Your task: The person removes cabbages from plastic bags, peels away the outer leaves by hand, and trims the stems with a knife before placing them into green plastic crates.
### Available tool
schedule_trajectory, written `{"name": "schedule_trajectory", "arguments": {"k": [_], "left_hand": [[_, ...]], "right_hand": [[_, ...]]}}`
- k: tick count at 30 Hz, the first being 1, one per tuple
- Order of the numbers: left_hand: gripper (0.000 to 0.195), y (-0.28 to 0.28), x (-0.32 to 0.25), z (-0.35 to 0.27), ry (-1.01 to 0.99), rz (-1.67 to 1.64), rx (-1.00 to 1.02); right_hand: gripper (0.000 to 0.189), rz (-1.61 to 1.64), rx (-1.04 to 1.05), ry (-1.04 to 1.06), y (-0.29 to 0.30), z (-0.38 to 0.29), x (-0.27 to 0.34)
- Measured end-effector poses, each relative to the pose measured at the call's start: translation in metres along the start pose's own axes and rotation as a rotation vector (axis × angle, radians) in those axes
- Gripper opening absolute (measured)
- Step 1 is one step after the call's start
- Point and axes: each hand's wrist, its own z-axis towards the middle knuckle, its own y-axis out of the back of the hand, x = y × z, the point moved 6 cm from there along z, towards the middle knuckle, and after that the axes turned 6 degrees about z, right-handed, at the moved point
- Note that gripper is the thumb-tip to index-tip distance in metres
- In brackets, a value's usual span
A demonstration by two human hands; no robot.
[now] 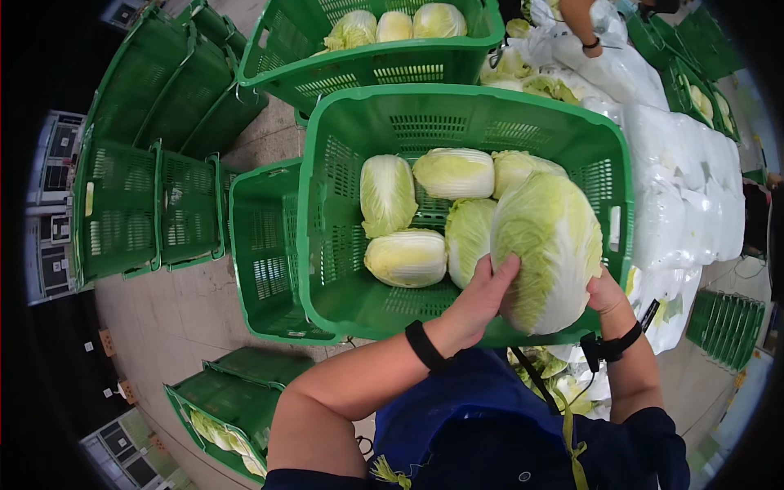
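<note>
Both hands hold one large napa cabbage (545, 257) over the right part of a green plastic crate (465, 92). My left hand (484, 300) grips its left side, the thumb lying on the leaves. At its right side, my right hand (606, 291) presses with the fingers partly hidden behind it. Several smaller napa cabbages lie inside the crate: an upright one (388, 193) at the left, a sideways one (456, 173) at the top, another (407, 257) below, and others partly covered by the held cabbage.
A second green crate (367, 64) with napa cabbages stands beyond. Another crate (263, 251) adjoins on the left, near stacked crates (122, 208). White plastic-wrapped bundles (680, 184) lie at the right. Another person's hand (591, 49) rests on white plastic at the upper right.
</note>
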Motion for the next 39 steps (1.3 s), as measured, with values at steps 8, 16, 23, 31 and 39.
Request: {"name": "schedule_trajectory", "arguments": {"k": [8, 16, 23, 31, 39], "left_hand": [[0.086, 0.141, 0.038, 0.043, 0.332, -0.545, -0.185], [0.075, 0.246, 0.021, 0.086, 0.203, -0.356, -0.496], [0.071, 0.288, 0.013, 0.132, 0.064, 0.195, -0.764], [0.074, 0.3, -0.011, 0.13, -0.147, 0.006, -0.657], [0.075, 0.327, -0.011, 0.149, -0.037, 0.27, -0.787]], "right_hand": [[0.069, -0.209, -0.154, -0.301, -0.018, 0.136, -0.101], [0.076, -0.13, -0.226, -0.222, -0.04, 0.224, -0.148], [0.101, -0.347, -0.348, 0.034, -0.027, 0.277, -0.14], [0.109, -0.376, -0.347, 0.131, -0.048, 0.291, -0.124], [0.109, -0.299, -0.291, -0.043, -0.055, 0.312, -0.111]]}}
